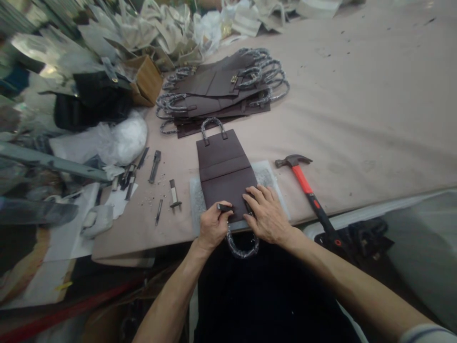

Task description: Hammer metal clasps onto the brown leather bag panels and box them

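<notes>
A dark brown leather bag panel (225, 164) lies unfolded in front of me on a pale cutting board (197, 199). Plastic-wrapped handles stick out at its far end and its near end; the near handle (243, 252) hangs over the table edge. My left hand (213, 223) is closed around a short dark metal punch (224, 207), held over the panel's near left part; its lower tip is hidden. Resting on the panel's near right corner, my right hand (267, 214) has its fingers spread, beside the base of the near handle.
A claw hammer (303, 183) with a red and black grip lies at right, its handle past the table edge. To the left are a metal punch (154, 166), a pronged tool (173, 196) and a thin rod (158, 212). Stacked bag panels (214, 85) lie beyond.
</notes>
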Demonstrator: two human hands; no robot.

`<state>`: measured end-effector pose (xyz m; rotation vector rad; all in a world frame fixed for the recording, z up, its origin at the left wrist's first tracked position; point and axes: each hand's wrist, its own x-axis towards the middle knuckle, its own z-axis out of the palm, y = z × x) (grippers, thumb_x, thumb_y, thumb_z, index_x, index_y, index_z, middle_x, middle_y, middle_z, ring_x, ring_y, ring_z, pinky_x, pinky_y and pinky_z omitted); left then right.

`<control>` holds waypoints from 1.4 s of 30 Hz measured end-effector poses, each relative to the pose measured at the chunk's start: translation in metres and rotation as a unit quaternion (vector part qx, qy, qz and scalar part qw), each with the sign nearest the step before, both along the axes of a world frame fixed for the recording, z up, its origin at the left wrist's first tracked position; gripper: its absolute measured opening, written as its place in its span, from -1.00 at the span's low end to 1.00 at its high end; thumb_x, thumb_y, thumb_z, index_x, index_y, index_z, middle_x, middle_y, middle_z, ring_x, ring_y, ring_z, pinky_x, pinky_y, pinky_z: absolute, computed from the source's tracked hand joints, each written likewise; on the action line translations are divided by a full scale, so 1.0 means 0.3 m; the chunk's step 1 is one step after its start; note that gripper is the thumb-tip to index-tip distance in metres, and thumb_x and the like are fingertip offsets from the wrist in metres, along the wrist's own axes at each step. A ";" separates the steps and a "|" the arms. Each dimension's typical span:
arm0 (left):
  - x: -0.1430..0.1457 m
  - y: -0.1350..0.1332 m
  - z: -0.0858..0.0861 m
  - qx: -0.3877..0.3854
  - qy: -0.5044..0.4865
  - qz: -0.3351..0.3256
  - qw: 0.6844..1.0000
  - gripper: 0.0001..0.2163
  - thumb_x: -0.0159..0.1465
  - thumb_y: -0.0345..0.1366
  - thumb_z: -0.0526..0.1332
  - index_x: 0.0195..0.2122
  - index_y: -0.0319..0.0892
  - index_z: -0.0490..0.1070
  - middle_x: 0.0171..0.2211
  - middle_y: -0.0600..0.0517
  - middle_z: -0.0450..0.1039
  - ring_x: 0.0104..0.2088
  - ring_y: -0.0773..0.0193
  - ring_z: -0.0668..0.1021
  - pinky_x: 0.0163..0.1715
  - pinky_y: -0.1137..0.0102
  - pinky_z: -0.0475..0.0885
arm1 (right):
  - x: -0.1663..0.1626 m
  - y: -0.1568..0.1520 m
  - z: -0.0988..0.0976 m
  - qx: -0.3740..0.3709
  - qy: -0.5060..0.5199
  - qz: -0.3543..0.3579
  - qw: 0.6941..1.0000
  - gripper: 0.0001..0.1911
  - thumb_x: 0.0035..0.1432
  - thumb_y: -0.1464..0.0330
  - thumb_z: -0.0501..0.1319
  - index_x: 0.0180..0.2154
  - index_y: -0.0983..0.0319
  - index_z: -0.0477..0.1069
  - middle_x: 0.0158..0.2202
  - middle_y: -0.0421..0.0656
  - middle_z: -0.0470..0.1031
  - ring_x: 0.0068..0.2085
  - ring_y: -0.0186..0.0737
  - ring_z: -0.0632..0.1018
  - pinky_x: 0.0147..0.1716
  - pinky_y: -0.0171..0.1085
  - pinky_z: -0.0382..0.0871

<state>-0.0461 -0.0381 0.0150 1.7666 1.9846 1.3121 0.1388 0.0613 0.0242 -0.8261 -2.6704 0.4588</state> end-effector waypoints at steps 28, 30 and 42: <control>-0.020 0.013 0.017 -0.018 -0.102 0.036 0.994 -0.90 0.32 -0.34 0.28 -0.23 -0.17 0.60 -0.28 0.02 0.69 -0.27 0.23 0.71 -0.19 0.39 0.64 | -0.023 0.005 0.011 -0.028 -0.004 -0.001 1.000 -0.42 0.23 0.20 0.24 0.23 0.27 0.39 0.30 0.06 0.31 0.33 0.21 0.21 0.39 0.19 -0.05; -0.017 0.016 0.019 -0.021 -0.098 0.033 0.994 -0.90 0.32 -0.34 0.28 -0.23 -0.17 0.60 -0.28 0.02 0.69 -0.27 0.23 0.71 -0.18 0.39 0.64 | -0.022 0.005 0.014 -0.030 -0.006 -0.002 1.000 -0.42 0.23 0.20 0.24 0.23 0.27 0.39 0.30 0.06 0.31 0.33 0.22 0.20 0.39 0.19 -0.06; -0.006 0.023 0.020 -0.025 -0.051 0.028 0.998 -0.89 0.33 -0.33 0.27 -0.21 -0.16 0.60 -0.26 0.02 0.69 -0.24 0.23 0.71 -0.16 0.39 0.63 | -0.019 0.008 0.024 -0.033 -0.004 0.006 0.999 -0.41 0.22 0.21 0.24 0.23 0.29 0.38 0.30 0.07 0.31 0.32 0.24 0.21 0.39 0.17 -0.06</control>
